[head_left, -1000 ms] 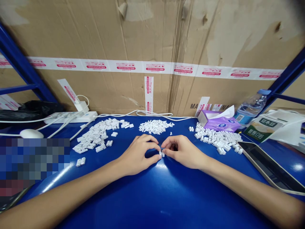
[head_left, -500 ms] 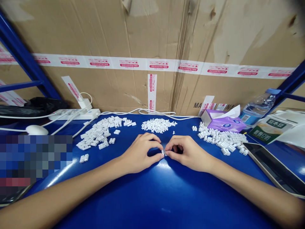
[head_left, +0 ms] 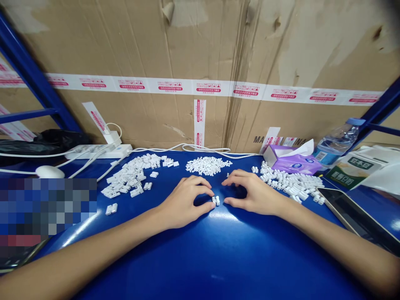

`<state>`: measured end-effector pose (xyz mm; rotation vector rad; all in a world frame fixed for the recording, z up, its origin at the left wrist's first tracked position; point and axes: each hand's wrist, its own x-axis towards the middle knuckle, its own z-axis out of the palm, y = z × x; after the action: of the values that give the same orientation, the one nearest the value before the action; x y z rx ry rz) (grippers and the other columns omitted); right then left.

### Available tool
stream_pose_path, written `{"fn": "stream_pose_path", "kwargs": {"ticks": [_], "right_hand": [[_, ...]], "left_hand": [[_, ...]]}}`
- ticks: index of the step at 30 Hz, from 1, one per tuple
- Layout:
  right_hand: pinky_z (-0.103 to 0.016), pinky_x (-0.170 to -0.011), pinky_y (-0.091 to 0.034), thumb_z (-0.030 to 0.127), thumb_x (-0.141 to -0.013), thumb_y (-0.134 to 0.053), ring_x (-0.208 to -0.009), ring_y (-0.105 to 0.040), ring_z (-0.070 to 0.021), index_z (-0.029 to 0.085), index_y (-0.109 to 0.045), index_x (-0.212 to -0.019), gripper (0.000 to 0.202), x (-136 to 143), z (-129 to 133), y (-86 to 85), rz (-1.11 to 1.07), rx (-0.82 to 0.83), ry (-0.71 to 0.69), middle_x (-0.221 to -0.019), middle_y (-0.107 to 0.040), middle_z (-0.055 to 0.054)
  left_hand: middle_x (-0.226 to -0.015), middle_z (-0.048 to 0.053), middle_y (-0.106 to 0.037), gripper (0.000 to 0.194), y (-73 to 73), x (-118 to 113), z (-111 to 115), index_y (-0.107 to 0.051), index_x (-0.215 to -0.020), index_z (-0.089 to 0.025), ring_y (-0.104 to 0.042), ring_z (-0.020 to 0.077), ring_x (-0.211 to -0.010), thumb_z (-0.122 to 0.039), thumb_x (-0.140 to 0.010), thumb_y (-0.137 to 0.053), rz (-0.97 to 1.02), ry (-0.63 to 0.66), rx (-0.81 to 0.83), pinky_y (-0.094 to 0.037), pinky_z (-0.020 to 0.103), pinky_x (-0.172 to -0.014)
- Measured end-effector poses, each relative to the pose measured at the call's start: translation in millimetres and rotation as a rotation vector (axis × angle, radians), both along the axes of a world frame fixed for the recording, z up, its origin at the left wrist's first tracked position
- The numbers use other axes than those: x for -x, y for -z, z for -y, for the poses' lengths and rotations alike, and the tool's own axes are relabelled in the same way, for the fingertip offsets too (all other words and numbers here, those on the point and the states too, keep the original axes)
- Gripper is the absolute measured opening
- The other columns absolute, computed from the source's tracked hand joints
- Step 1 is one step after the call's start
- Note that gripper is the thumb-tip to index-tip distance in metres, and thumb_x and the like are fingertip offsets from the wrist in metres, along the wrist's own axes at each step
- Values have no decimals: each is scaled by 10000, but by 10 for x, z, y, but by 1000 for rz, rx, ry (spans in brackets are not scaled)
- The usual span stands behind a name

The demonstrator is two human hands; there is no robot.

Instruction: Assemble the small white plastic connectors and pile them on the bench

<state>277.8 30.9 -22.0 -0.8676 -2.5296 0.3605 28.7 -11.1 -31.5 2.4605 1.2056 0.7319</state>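
Note:
A small white plastic connector (head_left: pixel 216 201) with two side-by-side parts is at the middle of the blue table. My left hand (head_left: pixel 186 202) pinches its left side between thumb and index finger. Just right of it, my right hand (head_left: pixel 246 191) is open, thumb and fingers apart with nothing between them. Beyond the hands lies a heap of tiny white pieces (head_left: pixel 206 165). To the left is a pile of white plastic housings (head_left: pixel 129 173), with one double piece (head_left: pixel 111 208) set apart nearer to me. Another pile of white connectors (head_left: pixel 287 181) lies beyond my right forearm.
At the back right stand a purple tissue pack (head_left: pixel 292 160), a plastic bottle (head_left: pixel 336 141) and a green-and-white carton (head_left: pixel 351 168). A phone (head_left: pixel 356 216) lies at the right. A white power strip (head_left: pixel 90 151) with cables runs along the back left, before a cardboard wall (head_left: pixel 140 46).
My right hand has let go of the connector and drawn back to the right, its fingers spreading. My left hand has stayed at the connector.

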Motion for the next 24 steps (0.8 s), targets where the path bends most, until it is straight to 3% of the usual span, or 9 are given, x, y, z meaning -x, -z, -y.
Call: {"fn": "stream_pose_path", "kwargs": {"ticks": [4,8,12,17,24], "right_hand": [[-473,-955,-513,407,-917,-668,-1078,-614,-289,156,-695,-1198,378,-82,-120,45,-12,-176,78,-1111,-674,-131],[-513,-1001,-515,319,-958,-570,-1112,-621,-302,154,-690,-1209,324,-137,-235,124,-37,-273,182,-1169,-668,-151],[-523,-1074,-499,280,-964,-517,-1221,-613,-325,101,-639,-1314,412,-161,-305,243,77,-231,214,-1323,-637,-194],[-576,-1198,-356,360,-1012,-433,-1459,-404,-369,0,-478,-1469,584,-157,-320,325,166,-153,242,-1534,-451,-273],[-622,-1195,-326,349,-1035,-379,-1480,-364,-358,82,-484,-1495,542,-149,-300,309,188,-115,200,-1557,-446,-211]], "left_hand": [[-1188,29,-708,145,2,10,-14,-770,-1033,-263,-621,263,-1153,-339,-919,-725,9,6,7,-420,492,-1028],[-1203,40,-715,188,-7,32,-40,-764,-1053,-242,-645,251,-1152,-368,-918,-730,51,-3,39,-456,457,-1042],[-1282,65,-694,234,-30,88,-78,-728,-1154,-224,-646,250,-1187,-335,-960,-658,18,-25,-1,-479,447,-1063],[-1459,132,-589,392,-20,187,-144,-639,-1339,-152,-511,283,-1384,-351,-1034,-495,-148,-83,-127,-387,504,-1170],[-1612,134,-393,532,30,198,-133,-518,-1483,-145,-334,312,-1505,-439,-1049,-431,-323,-81,-59,-311,530,-1217]]}}
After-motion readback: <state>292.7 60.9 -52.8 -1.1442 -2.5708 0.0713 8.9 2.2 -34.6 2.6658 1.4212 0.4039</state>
